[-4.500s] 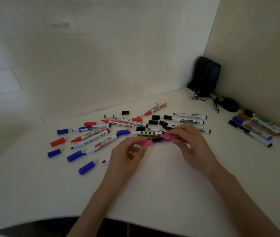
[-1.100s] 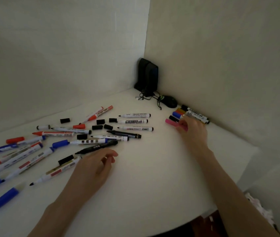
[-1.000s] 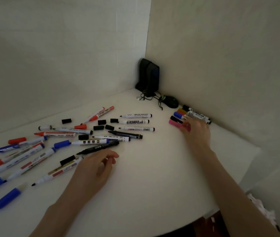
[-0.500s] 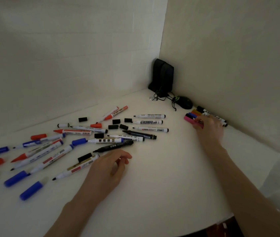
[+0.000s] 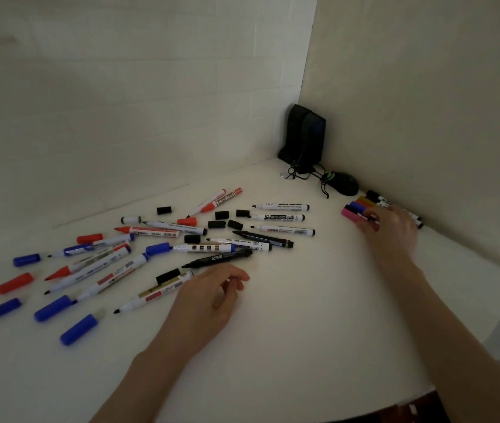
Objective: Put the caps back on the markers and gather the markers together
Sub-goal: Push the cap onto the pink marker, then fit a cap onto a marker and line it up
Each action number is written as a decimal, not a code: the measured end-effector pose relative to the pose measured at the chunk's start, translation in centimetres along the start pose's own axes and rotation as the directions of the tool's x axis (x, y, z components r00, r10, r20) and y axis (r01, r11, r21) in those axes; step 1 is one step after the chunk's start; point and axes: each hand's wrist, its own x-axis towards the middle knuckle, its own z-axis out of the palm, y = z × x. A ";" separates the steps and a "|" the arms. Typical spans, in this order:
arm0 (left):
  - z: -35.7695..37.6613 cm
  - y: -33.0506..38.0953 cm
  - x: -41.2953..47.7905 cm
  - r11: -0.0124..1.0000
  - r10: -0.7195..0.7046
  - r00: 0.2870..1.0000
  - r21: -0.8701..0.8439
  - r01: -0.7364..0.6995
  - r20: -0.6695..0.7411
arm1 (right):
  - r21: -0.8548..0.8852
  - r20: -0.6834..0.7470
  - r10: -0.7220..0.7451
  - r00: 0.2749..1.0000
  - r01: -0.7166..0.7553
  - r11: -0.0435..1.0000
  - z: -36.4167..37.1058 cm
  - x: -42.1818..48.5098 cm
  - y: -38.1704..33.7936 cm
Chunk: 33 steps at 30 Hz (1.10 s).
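Note:
Many uncapped markers in black, blue and red lie scattered over the left half of the white table (image 5: 303,315), with loose black caps (image 5: 222,214), blue caps (image 5: 79,329) and red caps (image 5: 15,283) among them. A row of capped markers (image 5: 364,203) lies against the right wall. My right hand (image 5: 392,227) holds the pink-capped marker (image 5: 349,214) at the near side of that row. My left hand (image 5: 209,297) rests on the table with loosely curled fingers and holds nothing, just below an uncapped black marker (image 5: 218,258) and beside a white gold-labelled marker (image 5: 157,296).
A black box (image 5: 303,138) stands in the far corner with tangled cables and a black mouse (image 5: 344,184) in front of it. Walls close the table at the back and right. The table's curved front edge (image 5: 395,401) runs below my right forearm.
Earlier both hands held the pink marker at the table's middle. My right hand has since carried it to the capped row and stays there. My left hand has barely moved.

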 end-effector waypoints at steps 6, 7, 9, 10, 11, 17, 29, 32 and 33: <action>0.0 -0.1 -0.1 1.000 -0.017 1.000 0.007 0.017 0.014 | -0.001 -0.024 -0.019 1.000 0.019 1.000 0.1 -0.3 -0.7; -0.1 -0.1 -0.2 1.000 -0.016 1.000 0.010 0.015 0.015 | 0.021 -0.053 -0.053 0.997 0.054 0.998 0.1 -0.4 -1.2; -0.4 0.0 -0.4 1.000 0.001 1.000 0.023 -0.001 0.010 | 0.096 -0.092 -0.168 0.981 0.177 0.980 0.0 -1.0 -3.0; -0.6 0.1 -0.6 0.999 0.008 1.000 0.033 -0.009 0.011 | 0.135 -0.085 -0.227 0.970 0.237 0.962 0.0 -1.3 -4.3; -0.9 0.3 -0.8 0.999 0.018 1.000 0.042 -0.018 0.012 | 0.174 -0.067 -0.278 0.958 0.286 0.942 0.0 -1.9 -5.8; -3.8 0.7 -4.1 0.994 0.038 0.999 0.098 -0.041 0.035 | 0.450 -0.005 -0.557 0.830 0.500 0.740 -0.4 -6.9 -14.8; -12.0 -5.9 -12.8 0.759 -0.347 0.839 0.400 0.513 -0.418 | 0.625 0.096 -0.891 0.443 0.670 0.401 0.7 -15.3 -26.5; -12.0 -7.3 -13.0 0.723 -0.355 0.861 0.476 0.500 -0.365 | 0.554 0.093 -0.906 0.413 0.735 0.391 1.7 -15.8 -27.3; -11.9 -7.5 -13.0 0.735 -0.351 0.866 0.468 0.490 -0.356 | 0.538 0.089 -0.906 0.414 0.746 0.393 1.9 -16.0 -27.4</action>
